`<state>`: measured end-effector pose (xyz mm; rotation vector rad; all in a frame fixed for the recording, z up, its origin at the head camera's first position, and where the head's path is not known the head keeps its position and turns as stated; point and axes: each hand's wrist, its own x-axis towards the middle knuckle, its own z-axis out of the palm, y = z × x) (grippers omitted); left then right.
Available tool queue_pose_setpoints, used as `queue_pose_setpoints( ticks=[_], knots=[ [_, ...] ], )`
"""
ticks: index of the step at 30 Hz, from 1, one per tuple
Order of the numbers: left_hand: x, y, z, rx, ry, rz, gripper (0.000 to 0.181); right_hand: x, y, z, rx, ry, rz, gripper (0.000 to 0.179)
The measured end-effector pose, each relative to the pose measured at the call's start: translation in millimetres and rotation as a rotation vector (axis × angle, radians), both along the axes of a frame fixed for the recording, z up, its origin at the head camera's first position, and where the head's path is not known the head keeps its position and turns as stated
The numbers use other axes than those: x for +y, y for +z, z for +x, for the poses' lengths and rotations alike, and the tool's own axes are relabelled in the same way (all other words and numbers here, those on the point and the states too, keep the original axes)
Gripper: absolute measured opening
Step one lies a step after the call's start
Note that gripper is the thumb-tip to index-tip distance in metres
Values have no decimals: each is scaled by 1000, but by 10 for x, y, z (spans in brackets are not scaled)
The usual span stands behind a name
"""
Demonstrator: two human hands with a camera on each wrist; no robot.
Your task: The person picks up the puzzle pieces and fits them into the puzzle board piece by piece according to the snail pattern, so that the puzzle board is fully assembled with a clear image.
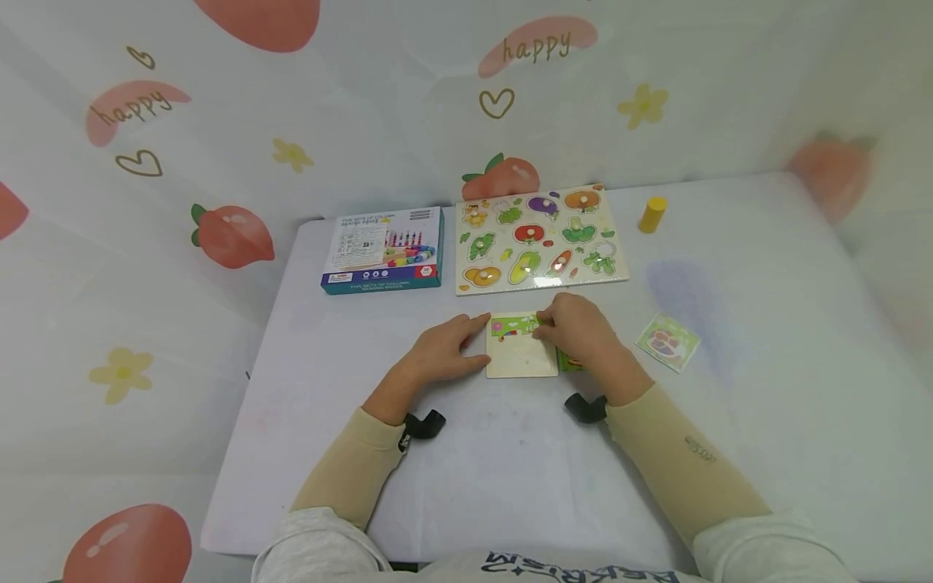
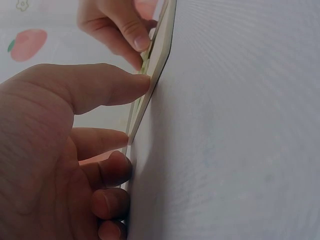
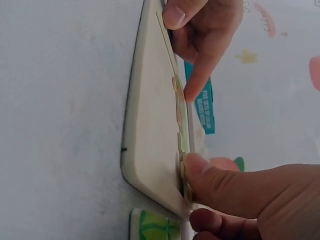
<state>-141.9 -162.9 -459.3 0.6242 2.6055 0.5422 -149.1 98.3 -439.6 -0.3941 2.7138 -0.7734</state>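
Observation:
A small square wooden puzzle board (image 1: 521, 360) lies on the table with a strip of green picture pieces (image 1: 513, 326) along its far edge. The left hand (image 1: 446, 348) steadies the board's left side, forefinger at the far corner and thumb lower down on the edge. At the far right corner, the right hand (image 1: 583, 328) pinches a puzzle piece (image 3: 183, 172) between thumb and fingers; most of that piece is hidden. Beside the board's right edge, partly under the right hand, is a loose green piece (image 1: 570, 363).
A square picture puzzle (image 1: 667, 342) lies to the right. Behind the board are a boxed bead set (image 1: 385, 249) and a vegetable peg puzzle (image 1: 539, 240). A yellow cylinder (image 1: 653, 214) stands at the back right, near the patterned cloth backdrop (image 1: 408, 105).

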Motion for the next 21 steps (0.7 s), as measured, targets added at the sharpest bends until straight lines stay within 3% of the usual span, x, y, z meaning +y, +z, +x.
queue_pose_setpoints(
  ticks=[10, 17, 21],
  knots=[
    [8, 15, 8, -6, 8, -6, 76, 2, -1, 29, 90, 116, 152, 38],
    [11, 39, 11, -7, 0, 9, 76, -39, 46, 57, 95, 109, 268, 38],
    [7, 62, 10, -9, -8, 3, 76, -40, 49, 58, 97, 106, 241, 38]
  ],
)
